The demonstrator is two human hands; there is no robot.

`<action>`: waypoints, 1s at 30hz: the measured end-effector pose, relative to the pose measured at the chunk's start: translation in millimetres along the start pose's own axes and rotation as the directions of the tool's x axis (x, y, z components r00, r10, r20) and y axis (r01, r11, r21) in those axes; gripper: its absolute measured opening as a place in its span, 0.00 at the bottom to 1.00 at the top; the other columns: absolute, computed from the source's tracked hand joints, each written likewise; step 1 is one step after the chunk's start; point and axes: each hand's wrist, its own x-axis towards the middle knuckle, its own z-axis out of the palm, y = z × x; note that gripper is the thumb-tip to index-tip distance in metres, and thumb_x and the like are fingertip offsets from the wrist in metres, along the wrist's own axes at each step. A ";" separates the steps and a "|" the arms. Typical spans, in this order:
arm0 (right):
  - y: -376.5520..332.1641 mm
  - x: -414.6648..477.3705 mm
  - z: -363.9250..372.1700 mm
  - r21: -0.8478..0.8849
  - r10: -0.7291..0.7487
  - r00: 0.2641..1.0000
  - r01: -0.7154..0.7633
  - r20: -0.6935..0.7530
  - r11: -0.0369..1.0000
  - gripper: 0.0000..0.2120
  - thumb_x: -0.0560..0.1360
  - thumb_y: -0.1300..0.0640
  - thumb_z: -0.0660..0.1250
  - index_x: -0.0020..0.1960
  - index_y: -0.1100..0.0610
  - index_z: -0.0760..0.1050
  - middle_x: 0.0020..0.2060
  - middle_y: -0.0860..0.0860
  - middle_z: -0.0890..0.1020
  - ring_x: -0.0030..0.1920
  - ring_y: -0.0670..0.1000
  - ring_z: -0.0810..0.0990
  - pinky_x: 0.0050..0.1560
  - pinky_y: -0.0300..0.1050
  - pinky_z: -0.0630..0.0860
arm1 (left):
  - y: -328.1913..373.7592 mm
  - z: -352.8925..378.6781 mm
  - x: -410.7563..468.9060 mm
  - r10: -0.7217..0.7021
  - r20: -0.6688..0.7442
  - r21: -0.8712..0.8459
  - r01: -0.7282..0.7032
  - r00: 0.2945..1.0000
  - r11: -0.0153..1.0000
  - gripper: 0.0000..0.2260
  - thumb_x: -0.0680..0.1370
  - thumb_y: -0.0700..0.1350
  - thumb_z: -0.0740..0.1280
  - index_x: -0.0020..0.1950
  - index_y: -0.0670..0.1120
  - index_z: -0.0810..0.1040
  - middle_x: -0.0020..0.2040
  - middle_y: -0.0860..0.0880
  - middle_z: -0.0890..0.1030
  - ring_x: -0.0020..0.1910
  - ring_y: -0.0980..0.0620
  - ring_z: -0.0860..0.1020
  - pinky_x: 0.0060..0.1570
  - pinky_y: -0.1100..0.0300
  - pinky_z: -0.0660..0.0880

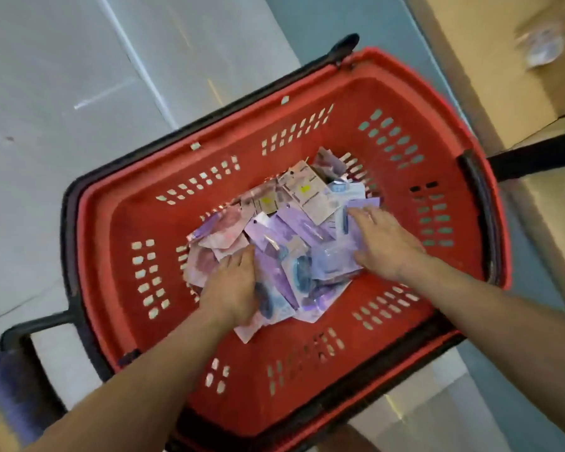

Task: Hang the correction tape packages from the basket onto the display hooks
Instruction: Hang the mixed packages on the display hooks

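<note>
- The left fingers [243,256] are laid nearly straight and close together, flat on the near-left part of the pile; nothing is seen to be pinched or lifted.
- The right fingers [361,214] are spread and stretched forward, pressed flat on the right side of the pile, with the thumb angled out towards the middle; no package is gripped.
- The left hand [234,288] is rested palm-down on the heap, and the right hand [385,243] is likewise held palm-down, the two set apart with packages showing between them.
- The correction tape packages [284,230] are heaped loosely on the bottom of the basket: purple cards in the middle and under both hands, pinkish ones to the left, white card backs with yellow marks at the far side.
- The red basket [137,203] is seen from above, its slotted walls rising round the pile, and a black handle [480,197] is folded down along its right rim.
- The basket is stood on a grey floor [62,76].
- Cardboard boxes [490,60] are stacked just beside it on the right, blurred.
</note>
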 end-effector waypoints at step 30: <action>-18.0 11.4 -41.2 0.966 0.014 0.992 -0.126 0.126 0.226 0.09 0.71 0.66 0.73 0.46 0.54 0.80 0.40 0.55 0.85 0.39 0.54 0.83 0.46 0.52 0.79 | 10.5 -41.8 2.4 0.038 -0.086 -0.673 -0.087 0.996 0.734 0.10 0.73 0.33 0.74 0.43 0.50 0.84 0.42 0.50 0.84 0.34 0.61 0.77 0.39 0.65 0.75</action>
